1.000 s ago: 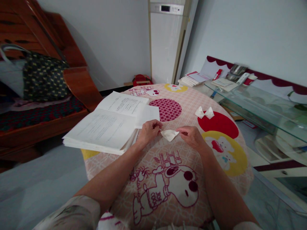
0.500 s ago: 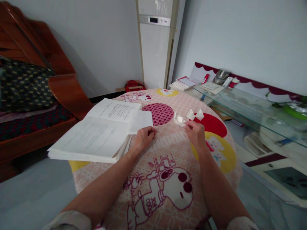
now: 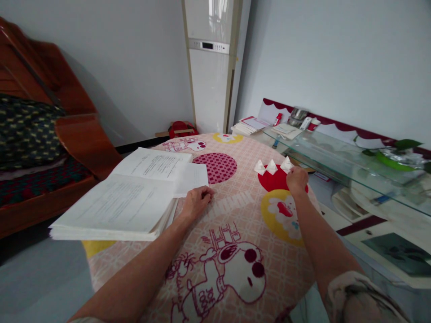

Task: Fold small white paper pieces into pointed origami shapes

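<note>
Head view: you seem to be setting the third folded paper piece (image 3: 287, 164) at the right end of a row, beside the middle folded piece (image 3: 272, 167) and the left folded piece (image 3: 260, 168), by the red patch (image 3: 269, 181) on the tablecloth (image 3: 235, 224). Your right hand (image 3: 298, 180) has its fingertips against that third piece, though you can't tell from here whether they pinch it. Your left hand (image 3: 198, 200) rests near the loose sheet (image 3: 191, 178) and open book (image 3: 114, 193), fingers curled around nothing visible; whether their tips meet is hidden. The next move calls for easing your right fingers away without tipping the piece. Half a second ago, a blurred paper piece was left of the two standing ones; now three line up.
</note>
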Motion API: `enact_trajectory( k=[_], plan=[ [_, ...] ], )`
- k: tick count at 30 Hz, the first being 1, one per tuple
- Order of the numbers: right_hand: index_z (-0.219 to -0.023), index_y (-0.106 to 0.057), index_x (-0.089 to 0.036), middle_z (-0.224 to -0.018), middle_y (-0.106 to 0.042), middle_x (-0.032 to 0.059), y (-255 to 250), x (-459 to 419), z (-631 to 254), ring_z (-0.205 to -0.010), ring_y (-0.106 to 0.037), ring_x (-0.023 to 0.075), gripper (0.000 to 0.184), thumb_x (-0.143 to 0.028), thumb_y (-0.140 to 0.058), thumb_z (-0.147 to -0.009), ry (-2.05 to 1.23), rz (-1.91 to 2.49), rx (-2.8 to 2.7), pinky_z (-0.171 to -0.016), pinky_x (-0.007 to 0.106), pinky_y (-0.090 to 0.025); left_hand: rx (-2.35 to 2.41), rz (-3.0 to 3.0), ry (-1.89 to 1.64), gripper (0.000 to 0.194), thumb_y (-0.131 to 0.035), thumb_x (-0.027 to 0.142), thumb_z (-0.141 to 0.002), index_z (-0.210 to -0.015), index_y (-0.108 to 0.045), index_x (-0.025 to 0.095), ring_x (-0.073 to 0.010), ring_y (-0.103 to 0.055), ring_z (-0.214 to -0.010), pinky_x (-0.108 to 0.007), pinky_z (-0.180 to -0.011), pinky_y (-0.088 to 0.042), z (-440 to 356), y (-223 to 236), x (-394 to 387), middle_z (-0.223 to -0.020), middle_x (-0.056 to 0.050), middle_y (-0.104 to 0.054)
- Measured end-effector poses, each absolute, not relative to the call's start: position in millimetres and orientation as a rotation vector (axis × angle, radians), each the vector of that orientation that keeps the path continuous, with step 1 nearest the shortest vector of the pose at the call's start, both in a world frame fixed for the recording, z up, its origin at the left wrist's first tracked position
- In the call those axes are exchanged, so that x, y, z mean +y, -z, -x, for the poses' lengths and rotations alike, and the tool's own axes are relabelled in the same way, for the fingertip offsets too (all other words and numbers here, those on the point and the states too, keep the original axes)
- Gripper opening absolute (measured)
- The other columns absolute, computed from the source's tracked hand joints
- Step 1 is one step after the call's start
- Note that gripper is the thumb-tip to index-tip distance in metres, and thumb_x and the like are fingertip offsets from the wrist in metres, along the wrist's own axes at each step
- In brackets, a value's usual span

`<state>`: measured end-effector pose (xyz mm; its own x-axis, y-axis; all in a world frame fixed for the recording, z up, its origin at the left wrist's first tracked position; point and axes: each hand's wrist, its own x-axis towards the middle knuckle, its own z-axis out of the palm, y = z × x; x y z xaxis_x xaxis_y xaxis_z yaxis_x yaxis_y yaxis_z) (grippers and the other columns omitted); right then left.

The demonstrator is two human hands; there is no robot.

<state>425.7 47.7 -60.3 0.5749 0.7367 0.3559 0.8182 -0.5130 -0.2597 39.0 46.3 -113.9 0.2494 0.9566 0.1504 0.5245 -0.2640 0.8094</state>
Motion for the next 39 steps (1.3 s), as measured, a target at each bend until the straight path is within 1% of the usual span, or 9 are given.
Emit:
enact_trajectory(
  k=[10,16,21,24,27,31,35,37,39],
  plan=[
    [-0.105,-0.077,-0.004,-0.109,-0.073,0.0276,72,72,-435,-0.106,-0.068,0.0335,0.039,-0.001,-0.044,-0.083,0.178,2.503,-1.319,-0.088,0.042,-0.049,1.345,-1.904,-0.878,0.024,-0.05,0.022,-0.08,-0.085,-0.073,0.018,-0.0167,-0.069,-0.069,-0.025,-0.068,-0.052,-38,110,45,-0.074,-0.002,-0.074],
    [-0.113,-0.076,-0.013,-0.11,-0.075,0.0201,57,49,-411,-0.1,-0.069,0.0293,0.035,-0.016,-0.048,-0.091,0.204,2.417,-1.314,-0.079,0.035,-0.048,1.367,-1.954,-0.854,0.025,-0.05,0.02,-0.082,-0.087,-0.074,0.018,-0.0174,-0.068,-0.07,-0.026,-0.069,-0.049,-38,111,45,-0.074,-0.003,-0.073],
    [-0.091,-0.078,-0.016,-0.084,-0.076,0.0128,49,9,-326,-0.077,-0.065,0.0226,0.03,-0.03,-0.052,-0.093,0.15,2.087,-1.773,-0.067,0.03,-0.039,1.371,-2.013,-0.879,0.021,-0.055,0.019,-0.081,-0.085,-0.075,0.018,-0.0169,-0.065,-0.066,-0.027,-0.07,-0.047,-40,112,46,-0.071,-0.002,-0.072],
    [-0.07,-0.073,-0.017,-0.072,-0.071,0.0082,57,2,-280,-0.066,-0.056,0.0174,0.023,-0.022,-0.056,-0.085,-0.056,1.833,-2.094,-0.061,0.029,-0.032,1.354,-2.042,-0.903,0.019,-0.057,0.017,-0.081,-0.087,-0.075,0.018,-0.0167,-0.065,-0.069,-0.026,-0.07,-0.048,-41,113,43,-0.078,-0.003,-0.074],
    [-0.06,-0.067,-0.017,-0.063,-0.066,0.0055,74,9,-257,-0.061,-0.05,0.0155,0.025,-0.018,-0.055,-0.082,-0.224,1.75,-2.152,-0.059,0.029,-0.029,1.319,-2.106,-0.894,0.018,-0.059,0.013,-0.08,-0.089,-0.074,0.017,-0.0164,-0.065,-0.072,-0.026,-0.073,-0.049,-41,115,39,-0.082,-0.004,-0.074],
    [-0.066,-0.067,-0.017,-0.065,-0.065,0.0049,105,23,-249,-0.062,-0.05,0.0161,0.026,-0.027,-0.054,-0.086,-0.239,1.8,-1.914,-0.059,0.028,-0.028,1.306,-2.266,-0.87,0.024,-0.059,0.007,-0.079,-0.095,-0.073,0.017,-0.0178,-0.067,-0.082,-0.028,-0.079,-0.052,-42,114,37,-0.091,-0.006,-0.074],
    [-0.068,-0.067,-0.019,-0.063,-0.063,0.0035,125,24,-254,-0.061,-0.05,0.016,0.026,-0.033,-0.053,-0.086,-0.232,1.715,-1.862,-0.058,0.029,-0.027,1.36,-2.54,-0.788,0.039,-0.056,0.002,-0.078,-0.111,-0.071,0.016,-0.0252,-0.064,-0.111,-0.039,-0.102,-0.049,-39,107,37,-0.115,-0.011,-0.072],
    [-0.066,-0.066,-0.019,-0.062,-0.062,0.0031,128,23,-257,-0.06,-0.051,0.0157,0.026,-0.033,-0.053,-0.084,-0.272,1.65,-1.858,-0.059,0.029,-0.028,1.433,-2.607,-0.644,0.039,-0.056,0.003,-0.079,-0.114,-0.07,0.014,-0.0281,-0.061,-0.117,-0.043,-0.109,-0.044,-34,103,38,-0.123,-0.013,-0.069],
    [-0.065,-0.065,-0.019,-0.061,-0.061,0.0028,128,22,-260,-0.059,-0.051,0.0154,0.026,-0.034,-0.053,-0.084,-0.322,1.595,-1.845,-0.059,0.028,-0.029,1.525,-2.599,-0.495,0.032,-0.058,0.007,-0.083,-0.112,-0.07,0.013,-0.0288,-0.061,-0.118,-0.042,-0.108,-0.045,-29,99,40,-0.125,-0.013,-0.069]
  ],
)
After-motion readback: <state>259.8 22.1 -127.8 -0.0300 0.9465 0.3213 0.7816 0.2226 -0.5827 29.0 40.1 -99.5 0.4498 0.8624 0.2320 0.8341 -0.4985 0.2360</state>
